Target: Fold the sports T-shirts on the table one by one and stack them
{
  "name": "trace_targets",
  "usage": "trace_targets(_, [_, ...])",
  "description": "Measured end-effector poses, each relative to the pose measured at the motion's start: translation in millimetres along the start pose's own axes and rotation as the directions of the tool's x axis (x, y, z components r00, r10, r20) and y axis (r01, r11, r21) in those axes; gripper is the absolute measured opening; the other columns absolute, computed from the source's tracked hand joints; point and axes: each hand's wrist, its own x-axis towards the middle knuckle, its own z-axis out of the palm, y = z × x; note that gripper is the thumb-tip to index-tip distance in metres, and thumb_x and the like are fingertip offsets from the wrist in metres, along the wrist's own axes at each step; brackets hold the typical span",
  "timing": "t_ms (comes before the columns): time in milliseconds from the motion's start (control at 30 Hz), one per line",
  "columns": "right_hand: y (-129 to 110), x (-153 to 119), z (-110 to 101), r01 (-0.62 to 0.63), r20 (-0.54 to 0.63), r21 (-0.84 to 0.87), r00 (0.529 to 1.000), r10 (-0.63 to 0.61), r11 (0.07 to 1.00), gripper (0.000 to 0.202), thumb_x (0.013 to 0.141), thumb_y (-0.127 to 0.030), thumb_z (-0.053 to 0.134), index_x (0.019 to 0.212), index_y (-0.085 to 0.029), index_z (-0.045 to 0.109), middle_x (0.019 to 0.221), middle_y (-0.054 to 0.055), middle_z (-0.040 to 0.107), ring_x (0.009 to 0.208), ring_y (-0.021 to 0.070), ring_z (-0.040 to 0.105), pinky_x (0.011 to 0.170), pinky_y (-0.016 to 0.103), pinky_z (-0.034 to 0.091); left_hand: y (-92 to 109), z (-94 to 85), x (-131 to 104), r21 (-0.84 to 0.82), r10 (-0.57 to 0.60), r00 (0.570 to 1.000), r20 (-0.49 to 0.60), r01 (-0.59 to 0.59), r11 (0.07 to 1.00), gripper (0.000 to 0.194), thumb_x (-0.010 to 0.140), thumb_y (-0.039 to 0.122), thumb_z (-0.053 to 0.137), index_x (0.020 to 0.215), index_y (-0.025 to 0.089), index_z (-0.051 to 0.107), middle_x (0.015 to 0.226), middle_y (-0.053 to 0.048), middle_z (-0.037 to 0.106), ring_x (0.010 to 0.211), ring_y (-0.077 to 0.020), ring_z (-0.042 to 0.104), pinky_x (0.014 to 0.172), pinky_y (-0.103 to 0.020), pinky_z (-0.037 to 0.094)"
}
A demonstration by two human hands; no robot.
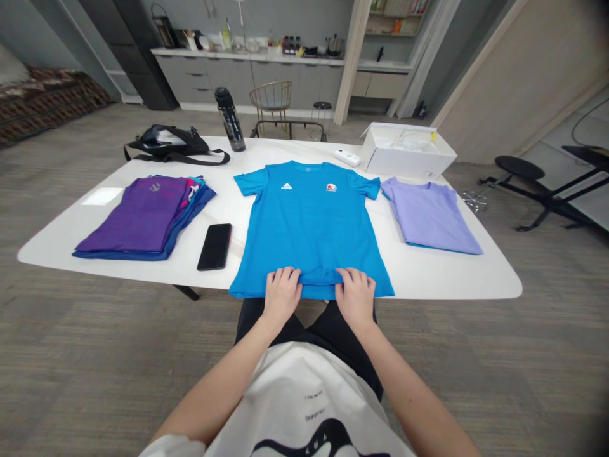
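Observation:
A blue T-shirt (pixel 311 222) lies spread out front side up, its collar toward the far side and its hem at the near table edge. My left hand (pixel 283 292) is closed on the hem, left of the middle. On the right part of the same hem, my right hand (pixel 355 293) has its fingers curled over the cloth. Between the two hands the fabric is slightly raised and creased. My thumbs are mostly hidden.
Left on the white table (pixel 480 279) are a pile of folded clothes (pixel 137 219) and a black phone (pixel 215 247). A folded lilac shirt (pixel 432 216) lies right. Along the back stand a black bag (pixel 174 143), a dark bottle (pixel 231 120) and a white box (pixel 409 152).

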Motion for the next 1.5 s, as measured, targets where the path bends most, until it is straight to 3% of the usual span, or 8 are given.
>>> trace_targets(200, [31,-9,1,0.021,-0.111,0.055,0.994,-0.015,0.998,0.021,0.096,-0.014,0.049,0.103,-0.02,0.067,0.112,0.009,0.071,0.105,0.025,0.059,0.096,0.042,0.033,-36,-12.6,-21,0.062,-0.081,0.995,-0.065,0.085,0.994,0.039,0.089,0.013,0.055,0.126,0.022,0.063,0.126,-0.011,0.066,0.114,-0.0302,0.058,0.097,-0.047,0.039])
trace_targets(400, [42,-15,-4,-0.005,-0.106,-0.009,0.994,0.004,1.0,0.028,0.095,-0.014,0.049,0.119,-0.019,0.063,0.12,0.011,0.069,0.109,0.0271,0.058,0.095,0.042,0.033,-85,-30.8,-45,0.163,-0.253,0.949,-0.188,0.284,0.945,0.041,0.089,0.012,0.051,0.128,0.02,0.063,0.126,-0.013,0.066,0.11,-0.033,0.059,0.094,-0.049,0.038])
trace_targets(567, [51,-22,-2,-0.08,-0.221,-0.018,0.972,0.074,0.997,0.02,0.099,-0.018,0.048,0.109,-0.02,0.065,0.11,0.01,0.072,0.104,0.0273,0.06,0.095,0.043,0.033,-112,-29.6,-60,0.037,-0.305,0.924,-0.231,0.321,0.946,0.034,0.091,0.014,0.047,0.119,0.019,0.065,0.11,-0.012,0.069,0.102,-0.0296,0.063,0.087,-0.041,0.044])
trace_targets(700, [63,-23,4,0.027,-0.304,0.052,0.953,-0.01,0.998,0.023,0.099,-0.012,0.042,0.11,-0.017,0.061,0.103,0.011,0.072,0.098,0.0243,0.063,0.092,0.04,0.039,-116,-28.1,-64,-0.132,-0.373,0.871,-0.319,0.349,0.928,0.031,0.093,0.015,0.046,0.117,0.021,0.064,0.108,-0.01,0.067,0.1,-0.0261,0.064,0.087,-0.036,0.048])
trace_targets(800, [63,-22,2,0.141,-0.195,0.067,0.973,-0.125,0.988,0.025,0.096,-0.011,0.044,0.114,-0.017,0.061,0.108,0.011,0.071,0.102,0.0243,0.063,0.093,0.04,0.039,-116,-31.5,-65,-0.181,-0.387,0.85,-0.357,0.344,0.921,0.031,0.092,0.014,0.046,0.116,0.02,0.065,0.108,-0.009,0.067,0.101,-0.0254,0.064,0.089,-0.035,0.049])
trace_targets(1100, [84,-25,-19,-0.177,-0.132,-0.176,0.979,0.155,0.968,0.025,0.096,-0.017,0.047,0.108,-0.02,0.069,0.115,0.011,0.07,0.102,0.0278,0.059,0.085,0.04,0.038,-133,-34.0,-76,-0.196,-0.344,0.86,-0.377,0.289,0.937,0.03,0.092,0.014,0.048,0.113,0.021,0.067,0.11,-0.009,0.067,0.105,-0.0242,0.064,0.097,-0.037,0.05])
trace_targets(1233, [105,-27,-23,-0.132,-0.121,-0.19,0.986,0.11,0.973,0.026,0.1,-0.018,0.043,0.106,-0.017,0.068,0.099,0.01,0.07,0.089,0.0257,0.06,0.079,0.037,0.042,-137,-34.3,-79,-0.177,-0.31,0.874,-0.375,0.261,0.949,0.029,0.093,0.015,0.048,0.113,0.021,0.068,0.111,-0.009,0.068,0.105,-0.0238,0.065,0.096,-0.036,0.05])
trace_targets(1500, [121,-37,-29,0.019,-0.211,0.026,0.977,-0.014,0.999,0.033,0.101,-0.02,0.041,0.126,-0.018,0.063,0.112,0.012,0.064,0.105,0.0244,0.062,0.094,0.037,0.05,-136,-40.7,-76,-0.176,-0.312,0.871,-0.381,0.263,0.949,0.029,0.095,0.016,0.048,0.115,0.021,0.068,0.111,-0.008,0.069,0.103,-0.0233,0.066,0.096,-0.035,0.05])
